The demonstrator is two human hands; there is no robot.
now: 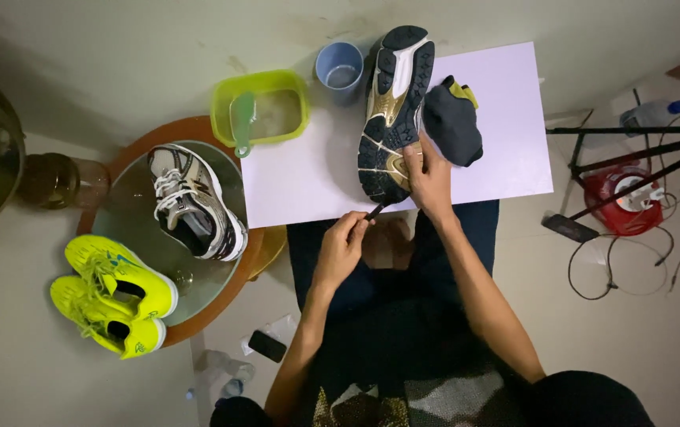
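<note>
Four shoes: one upturned under hands, one white, two yellow

gold, black and white shoe lies sole-up on the white board; thin dark tool touches its heel.

A pair of yellow shoes lies beside a round table bearing a white sneaker; a red container sits under a tripod.

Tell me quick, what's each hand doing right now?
Left hand: closed, pinching a small dark tool against the shoe's heel.
Right hand: pressed on the upturned black and gold shoe, steadying it.
</note>
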